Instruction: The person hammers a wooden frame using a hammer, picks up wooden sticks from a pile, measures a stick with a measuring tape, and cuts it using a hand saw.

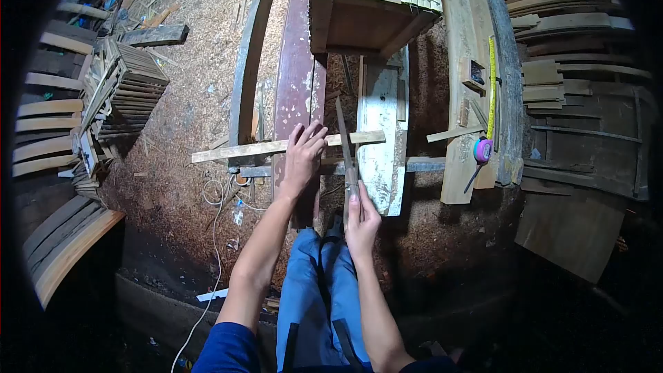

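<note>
A pale wooden strip [262, 149] lies crosswise over a maroon plank [293, 90] and a white-painted board [380, 173]. My left hand [305, 159] holds it down against the maroon plank, its fingers bent over the strip. In my right hand [361, 224] is the handle of what looks like a narrow-bladed saw [344, 131]. Its tapering blade points away from me and crosses the strip at the gap between the two boards. Whether the blade has cut into the wood, I cannot tell.
A wooden box-like piece [366, 17] rests on the boards ahead. On the right beam [459, 179] lie a purple tape measure [483, 150] with its yellow tape out and a small wood offcut [452, 134]. Stacked slats [131, 90] stand left; a white cord [215, 249] crosses the sawdust-strewn floor.
</note>
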`<state>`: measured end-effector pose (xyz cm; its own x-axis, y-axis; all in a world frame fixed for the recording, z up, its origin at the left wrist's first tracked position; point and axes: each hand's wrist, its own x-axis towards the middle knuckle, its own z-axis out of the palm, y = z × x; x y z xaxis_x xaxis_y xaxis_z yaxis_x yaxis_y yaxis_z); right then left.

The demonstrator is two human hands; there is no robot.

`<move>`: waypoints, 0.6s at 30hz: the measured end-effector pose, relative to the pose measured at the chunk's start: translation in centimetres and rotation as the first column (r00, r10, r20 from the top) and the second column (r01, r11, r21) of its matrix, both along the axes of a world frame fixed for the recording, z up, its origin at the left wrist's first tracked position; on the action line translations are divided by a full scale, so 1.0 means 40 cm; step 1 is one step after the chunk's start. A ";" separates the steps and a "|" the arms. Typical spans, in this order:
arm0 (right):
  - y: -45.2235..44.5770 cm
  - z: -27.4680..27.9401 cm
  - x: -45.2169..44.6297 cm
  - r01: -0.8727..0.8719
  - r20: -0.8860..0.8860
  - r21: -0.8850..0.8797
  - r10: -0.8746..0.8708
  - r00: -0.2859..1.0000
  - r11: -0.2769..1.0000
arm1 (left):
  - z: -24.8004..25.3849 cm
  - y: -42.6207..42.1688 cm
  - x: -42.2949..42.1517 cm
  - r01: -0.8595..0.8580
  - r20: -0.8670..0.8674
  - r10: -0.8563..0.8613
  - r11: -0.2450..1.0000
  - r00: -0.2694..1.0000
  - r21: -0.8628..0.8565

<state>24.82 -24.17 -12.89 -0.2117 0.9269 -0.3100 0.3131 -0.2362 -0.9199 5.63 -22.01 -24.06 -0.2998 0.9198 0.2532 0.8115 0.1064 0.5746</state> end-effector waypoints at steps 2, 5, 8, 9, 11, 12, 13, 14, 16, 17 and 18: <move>-0.014 -0.024 0.017 -0.022 0.019 0.009 0.022 1.000 1.000 | 0.008 -0.011 -0.003 0.011 0.056 -0.011 1.000 0.998 0.004; -0.027 -0.034 0.033 -0.047 0.053 0.027 0.045 0.998 0.999 | 0.004 -0.011 -0.007 -0.085 0.011 0.085 0.996 0.996 -0.018; -0.032 -0.048 0.036 -0.068 0.058 0.071 0.064 0.996 0.995 | -0.021 0.041 -0.034 -0.314 -0.167 0.299 0.947 0.940 -0.074; -0.034 -0.042 0.031 -0.084 0.093 0.091 0.075 0.993 0.992 | -0.027 0.064 -0.038 -0.426 -0.236 0.393 0.898 0.889 -0.111; -0.032 -0.030 0.025 -0.102 0.131 0.106 0.087 0.987 0.989 | -0.037 0.086 -0.031 -0.438 -0.257 0.393 0.887 0.883 -0.146; -0.031 -0.020 0.021 -0.087 0.116 0.075 0.078 0.990 0.993 | -0.031 0.088 -0.027 -0.441 -0.274 0.390 0.884 0.879 -0.156; -0.034 -0.016 0.019 -0.073 0.102 0.042 0.069 0.992 0.996 | -0.025 0.084 -0.025 -0.445 -0.292 0.387 0.880 0.875 -0.168; -0.036 -0.020 0.015 -0.041 0.052 0.043 0.039 0.998 0.998 | -0.030 0.084 -0.030 -0.433 -0.275 0.384 0.890 0.881 -0.142; -0.024 -0.015 0.016 -0.071 0.086 0.049 0.067 0.994 0.996 | -0.028 0.083 -0.037 -0.405 -0.296 0.346 0.899 0.890 -0.166; -0.020 -0.011 0.021 -0.100 0.125 0.052 0.093 0.988 0.994 | -0.027 0.078 -0.035 -0.375 -0.312 0.305 0.907 0.900 -0.193; -0.019 -0.011 0.025 -0.105 0.129 0.050 0.098 0.987 0.993 | -0.027 0.077 -0.036 -0.369 -0.295 0.304 0.908 0.906 -0.199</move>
<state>25.81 -24.93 -13.33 -0.2681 0.9192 -0.2883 0.4471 -0.1464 -0.8824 4.18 -18.94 -25.14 -0.5585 0.8173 0.1420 0.8152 0.5090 0.2765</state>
